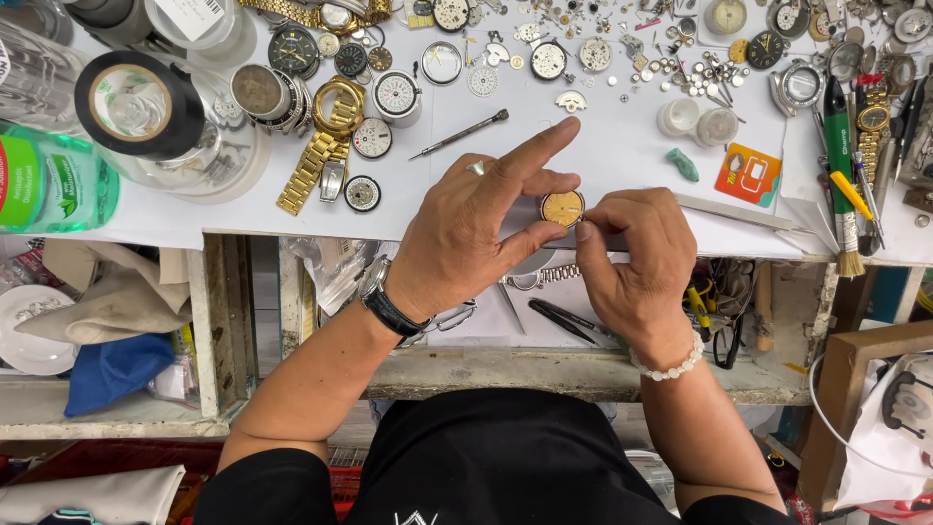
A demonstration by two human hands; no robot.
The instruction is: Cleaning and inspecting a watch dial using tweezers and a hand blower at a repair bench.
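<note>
White bench [603,165]: both hands pinch a gold watch dial [563,207].

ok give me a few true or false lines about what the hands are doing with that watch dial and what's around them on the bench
1. The left hand and right hand hold a gold dial between them. True.
2. The left wrist is bare. False: it wears a wristwatch with a dark strap.
3. The left index finger points out straight. True.
4. A roll of black tape lies at the bench's right end. False: it lies at the left end.
5. The right wrist wears a white bead bracelet. True.
6. The screwdriver is in the right hand. False: it lies on the white bench, beyond the hands.
</note>
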